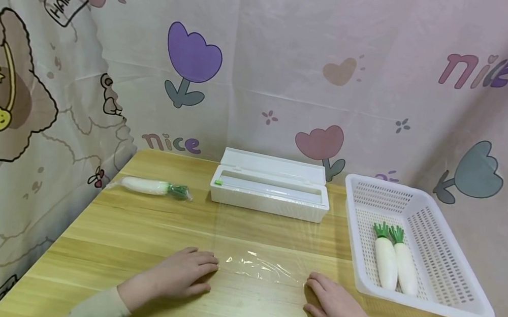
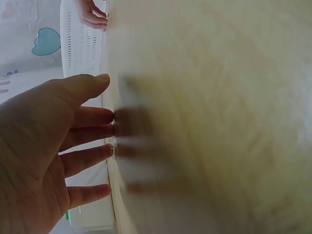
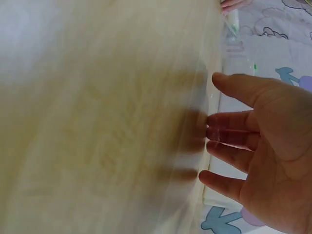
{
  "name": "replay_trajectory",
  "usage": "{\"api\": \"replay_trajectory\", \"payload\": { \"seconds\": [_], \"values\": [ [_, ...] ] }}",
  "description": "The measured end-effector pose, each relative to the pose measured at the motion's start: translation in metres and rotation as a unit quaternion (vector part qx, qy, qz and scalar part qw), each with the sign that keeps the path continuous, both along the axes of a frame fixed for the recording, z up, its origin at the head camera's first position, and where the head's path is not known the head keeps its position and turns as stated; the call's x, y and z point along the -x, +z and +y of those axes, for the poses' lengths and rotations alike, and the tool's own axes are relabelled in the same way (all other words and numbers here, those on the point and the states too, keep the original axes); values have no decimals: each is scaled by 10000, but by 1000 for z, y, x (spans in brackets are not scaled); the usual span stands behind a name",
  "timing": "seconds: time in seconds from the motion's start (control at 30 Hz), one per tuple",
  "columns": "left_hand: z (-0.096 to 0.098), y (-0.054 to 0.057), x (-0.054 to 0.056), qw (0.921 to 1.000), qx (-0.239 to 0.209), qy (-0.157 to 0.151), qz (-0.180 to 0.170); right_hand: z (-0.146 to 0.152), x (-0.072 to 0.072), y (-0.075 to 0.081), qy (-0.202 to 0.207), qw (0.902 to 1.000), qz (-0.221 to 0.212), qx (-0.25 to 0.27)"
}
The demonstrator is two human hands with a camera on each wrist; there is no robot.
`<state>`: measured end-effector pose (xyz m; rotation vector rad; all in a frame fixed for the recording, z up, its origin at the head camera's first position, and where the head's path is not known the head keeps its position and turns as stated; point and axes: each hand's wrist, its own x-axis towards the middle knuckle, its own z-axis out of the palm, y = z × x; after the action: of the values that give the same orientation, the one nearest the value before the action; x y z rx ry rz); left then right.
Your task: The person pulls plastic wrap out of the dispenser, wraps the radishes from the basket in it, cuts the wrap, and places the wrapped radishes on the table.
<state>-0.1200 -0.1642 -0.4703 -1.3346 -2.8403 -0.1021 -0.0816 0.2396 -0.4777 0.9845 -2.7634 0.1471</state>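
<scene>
A sheet of clear cling film [image 1: 262,264] stretches over the table from a white film dispenser box [image 1: 270,201], whose lid stands raised. At the sheet's near left corner my left hand [image 1: 180,274] rests its fingertips on the film edge. The right hand [image 1: 336,307] touches the near right corner in the same way. Both wrist views show the fingers of the left hand [image 2: 53,146] and the right hand [image 3: 258,146] extended and spread, with fingertips down on the tabletop and thumbs apart. Neither hand grips anything.
A film-wrapped white radish [image 1: 145,186] with green stems lies at the table's far left. On the right stands a white perforated basket [image 1: 449,249] holding two bare white radishes [image 1: 386,263]. A patterned curtain [image 1: 271,78] hangs behind the wooden table [image 1: 137,229].
</scene>
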Motion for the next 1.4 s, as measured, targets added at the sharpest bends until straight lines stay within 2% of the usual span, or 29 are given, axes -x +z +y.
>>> {"api": "replay_trajectory", "payload": {
  "seconds": [0.13, 0.23, 0.43, 0.63, 0.83, 0.9, 1.03, 1.13, 1.3, 1.4],
  "values": [
    [-1, 1, -1, 10000, 24, -35, 7, 5, -2, 5, -110, 9990, -428, 58],
    [-3, 2, -1, 10000, -17, -46, -74, 10, -5, 6, -70, 9985, -529, 81],
    [-7, 2, -2, 9990, -47, 40, -449, 21, -7, 0, 344, 9993, -92, 65],
    [-8, 1, -3, 9987, -39, 64, -498, 26, -10, 1, 509, 9987, -31, -6],
    [-9, 0, -4, 9988, -93, 81, -477, 31, -15, 9, 833, 9962, 69, 232],
    [-9, -1, -5, 9989, -137, 77, -448, 32, -19, 16, 895, 9955, 17, 312],
    [-9, 0, -5, 9986, -197, 90, -490, 34, -29, 41, 740, 9925, -787, 566],
    [-8, 0, -5, 9984, -243, 105, -508, 37, -34, 65, 663, 9884, -1065, 854],
    [-8, -2, -5, 9987, -297, 110, -393, 48, -29, 101, 803, 9848, -618, 1413],
    [-8, -2, -5, 9988, -274, 116, -378, 57, -21, 118, 475, 9848, -380, 1626]
  ]
}}
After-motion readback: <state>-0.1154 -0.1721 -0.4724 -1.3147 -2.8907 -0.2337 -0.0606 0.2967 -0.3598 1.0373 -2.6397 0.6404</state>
